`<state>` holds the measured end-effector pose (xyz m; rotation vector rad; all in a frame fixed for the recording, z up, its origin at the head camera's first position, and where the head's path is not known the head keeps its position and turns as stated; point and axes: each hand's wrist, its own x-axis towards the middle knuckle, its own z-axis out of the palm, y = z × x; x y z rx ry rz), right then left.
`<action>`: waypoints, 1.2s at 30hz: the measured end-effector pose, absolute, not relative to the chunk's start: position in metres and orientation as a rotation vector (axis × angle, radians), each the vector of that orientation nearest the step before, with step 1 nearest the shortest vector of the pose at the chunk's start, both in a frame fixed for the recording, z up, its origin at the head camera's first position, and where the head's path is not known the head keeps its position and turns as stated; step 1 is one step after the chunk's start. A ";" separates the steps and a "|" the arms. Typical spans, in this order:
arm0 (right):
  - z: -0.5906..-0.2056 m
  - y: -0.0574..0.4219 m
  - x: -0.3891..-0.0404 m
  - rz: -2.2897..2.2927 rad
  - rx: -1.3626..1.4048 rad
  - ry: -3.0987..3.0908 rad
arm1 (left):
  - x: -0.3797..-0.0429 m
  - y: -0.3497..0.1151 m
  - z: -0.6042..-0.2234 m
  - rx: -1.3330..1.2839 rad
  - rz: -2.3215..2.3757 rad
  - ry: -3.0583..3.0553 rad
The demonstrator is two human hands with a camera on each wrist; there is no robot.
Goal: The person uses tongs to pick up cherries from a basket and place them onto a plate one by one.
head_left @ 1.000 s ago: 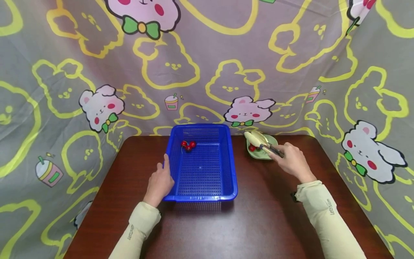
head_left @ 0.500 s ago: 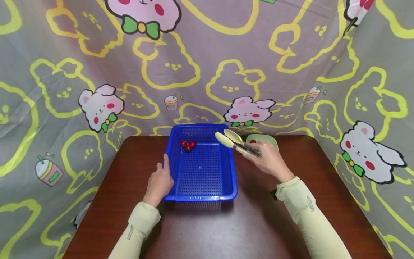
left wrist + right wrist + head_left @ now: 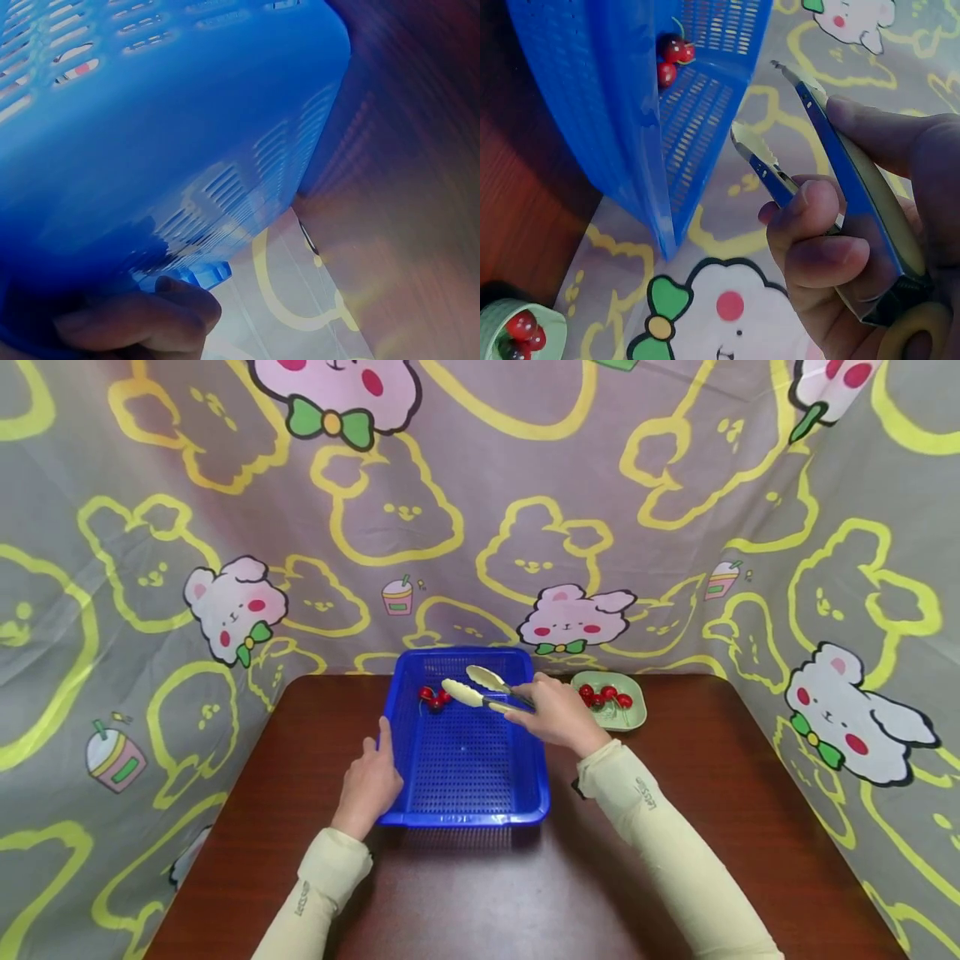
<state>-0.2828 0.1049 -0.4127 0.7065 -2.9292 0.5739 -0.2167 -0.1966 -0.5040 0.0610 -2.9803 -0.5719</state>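
My left hand [image 3: 369,785] grips the left rim of a blue plastic basket [image 3: 472,819], its index finger lying along the edge. In the left wrist view, bent fingers [image 3: 150,322] show under the rim. Over the back right of the basket, my right hand [image 3: 558,714] holds tongs [image 3: 463,693] with cream tips. Their arms are spread with nothing between them, as the right wrist view also shows. Red cherries [image 3: 437,703] with stems lie in the basket's back left corner, partly overlapped by a tong tip in the head view.
A pale green dish [image 3: 628,722] with several red cherries [image 3: 609,692] stands right of the basket, near the table's back edge. The dark brown table [image 3: 465,902] meets a grey patterned cloth [image 3: 450,510] behind and at both sides.
My right hand has carried the tongs left, from over the green dish to over the basket, uncovering the cherries in the dish. My left hand has stayed on the rim.
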 end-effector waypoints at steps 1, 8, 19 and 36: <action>-0.413 0.101 -0.285 0.551 0.713 -2.938 | -0.216 -0.196 -0.504 0.058 -0.566 -2.980; -0.416 0.076 -0.296 0.416 0.734 -2.991 | -0.214 -0.194 -0.503 0.042 -0.537 -2.972; -0.425 0.038 -0.310 0.235 0.800 -3.043 | -0.213 -0.195 -0.502 0.042 -0.509 -2.974; -0.432 0.017 -0.318 0.180 0.787 -3.091 | -0.214 -0.193 -0.500 0.049 -0.533 -2.978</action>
